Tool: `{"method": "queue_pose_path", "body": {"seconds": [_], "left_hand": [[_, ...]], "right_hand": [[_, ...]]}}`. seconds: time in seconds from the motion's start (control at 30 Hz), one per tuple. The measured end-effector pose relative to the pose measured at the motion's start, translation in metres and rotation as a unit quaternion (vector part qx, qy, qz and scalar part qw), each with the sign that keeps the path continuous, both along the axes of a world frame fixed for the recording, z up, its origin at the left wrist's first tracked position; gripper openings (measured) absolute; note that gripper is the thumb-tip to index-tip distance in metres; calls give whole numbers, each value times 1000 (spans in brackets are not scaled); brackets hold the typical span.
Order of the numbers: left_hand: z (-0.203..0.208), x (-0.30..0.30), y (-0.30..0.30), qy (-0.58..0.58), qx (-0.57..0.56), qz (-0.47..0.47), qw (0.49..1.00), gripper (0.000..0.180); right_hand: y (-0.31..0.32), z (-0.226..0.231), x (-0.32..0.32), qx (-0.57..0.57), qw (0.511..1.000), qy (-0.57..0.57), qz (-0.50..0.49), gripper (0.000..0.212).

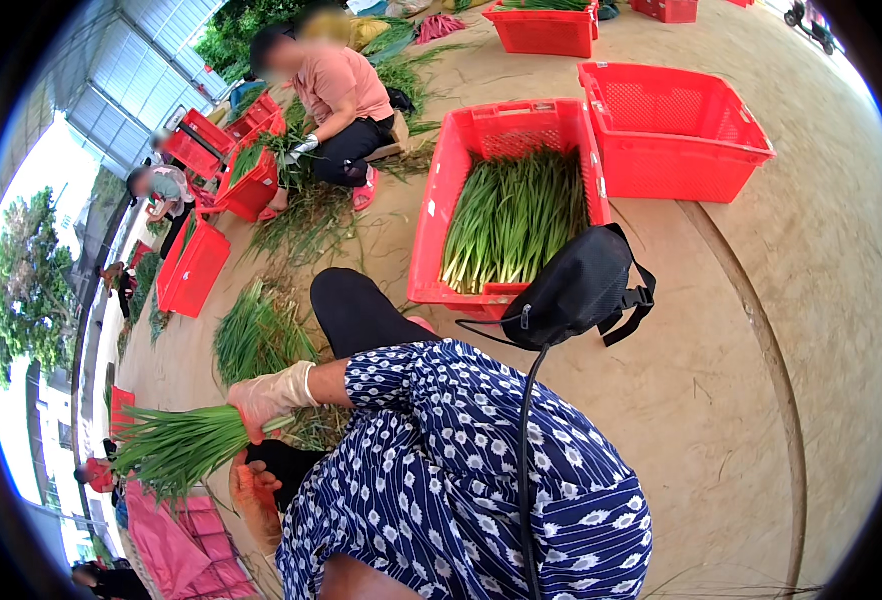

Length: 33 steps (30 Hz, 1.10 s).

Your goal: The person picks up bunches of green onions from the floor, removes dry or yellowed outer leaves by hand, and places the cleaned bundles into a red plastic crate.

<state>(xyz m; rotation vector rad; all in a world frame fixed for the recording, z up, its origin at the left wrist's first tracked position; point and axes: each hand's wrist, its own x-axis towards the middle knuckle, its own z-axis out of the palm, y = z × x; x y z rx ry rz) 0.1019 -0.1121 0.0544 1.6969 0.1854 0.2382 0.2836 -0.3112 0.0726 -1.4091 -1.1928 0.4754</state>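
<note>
My right hand (269, 398), in a pale thin glove, grips a bunch of garlic chives (183, 440) near its pale stem ends. The long green leaves fan out to the left and droop. Just below it, my left hand (254, 492) has reddish-orange coverings on its fingers. Those fingers are loosely bent and apart, and nothing shows in them. A loose pile of chives (259, 335) lies on the ground beyond my right hand, beside my dark-clad knee. To my right, a red crate (426, 245) holds chives (516, 215) laid side by side, stems toward me.
A black pouch (576, 290) with a strap and cable hangs by the crate's near corner. Another red crate (676, 135) stands behind it. A person (336, 100) sits among scattered leaves, near more red crates (193, 265). Pink sheeting (186, 545) lies lower left.
</note>
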Motion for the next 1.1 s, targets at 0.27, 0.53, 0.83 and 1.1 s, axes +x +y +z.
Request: {"method": "queue_pose_path", "body": {"seconds": [0.27,0.53,0.83,1.1], "left_hand": [[-1,13,-29,-52,-204,-18,977,51],[-13,23,-26,-137,-205,48,968,45],[-2,29,-71,-186,-244,61,950,44],[-10,7,-7,-164,-289,173,927,28]], "right_hand": [[13,5,-20,-43,975,-217,-15,43],[36,-38,-7,36,986,11,160,52],[-20,-31,-17,-71,917,332,212,57],[-5,-23,-12,-115,945,266,149,60]]}}
